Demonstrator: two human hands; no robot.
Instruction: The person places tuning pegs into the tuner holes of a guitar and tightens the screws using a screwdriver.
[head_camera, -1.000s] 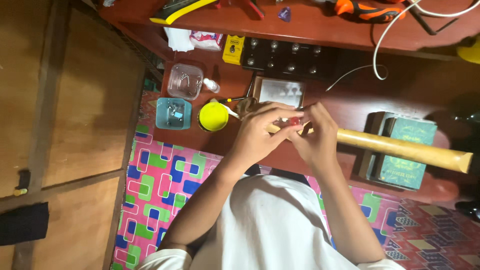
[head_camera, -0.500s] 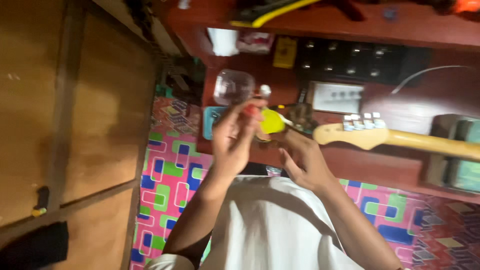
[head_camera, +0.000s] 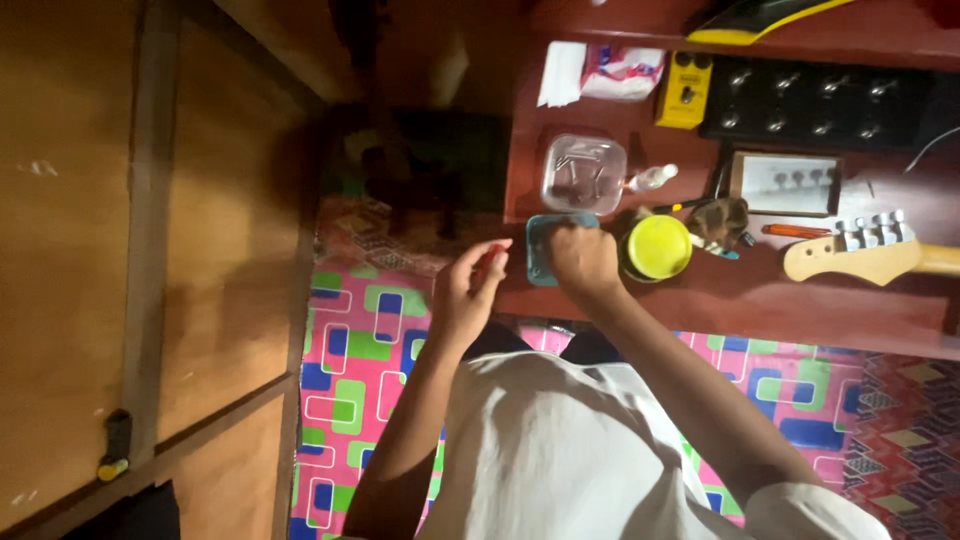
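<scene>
Your right hand (head_camera: 583, 262) reaches into the small teal tray (head_camera: 540, 250) at the near edge of the red-brown desk (head_camera: 760, 300), fingers bunched together over its contents; you cannot tell what, if anything, they pinch. Your left hand (head_camera: 470, 290) hovers just beside the tray, off the desk edge, fingers loosely curled and holding nothing visible. A clear plastic container (head_camera: 583, 173) sits just behind the tray, a yellow-lidded jar (head_camera: 657, 247) beside your right hand, a guitar headstock (head_camera: 860, 250) further right.
</scene>
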